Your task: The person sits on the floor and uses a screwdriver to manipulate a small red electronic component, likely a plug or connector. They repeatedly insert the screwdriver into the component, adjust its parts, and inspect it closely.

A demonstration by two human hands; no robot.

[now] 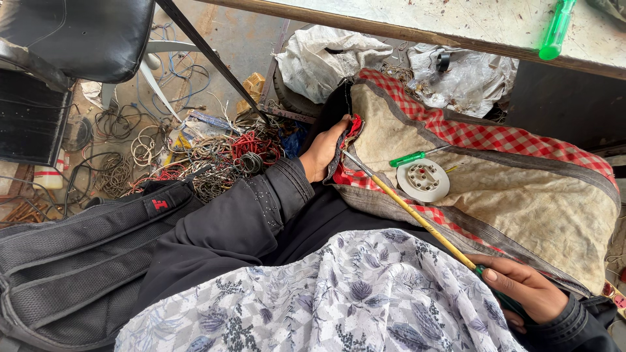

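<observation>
Fingers of the right hand (525, 290) are wrapped around the green handle of a long screwdriver (417, 218), whose yellow shaft runs up and leftward across the lap until its metal tip meets the edge of the cloth, just beside the left hand (323, 153). That left hand's fingers are closed on the hem of a checked cloth (515, 189), a large beige sheet bordered in red and white that covers the knees. A black backpack (78, 261) lies at the left, beside a heap of tangled wires (215, 156) on the floor. On the cloth, well apart from both hands, sits a round white socket base (423, 180), with a small green-handled screwdriver (411, 158) touching its upper rim. Another green screwdriver (556, 29) lies on the table (456, 19) above.
</observation>
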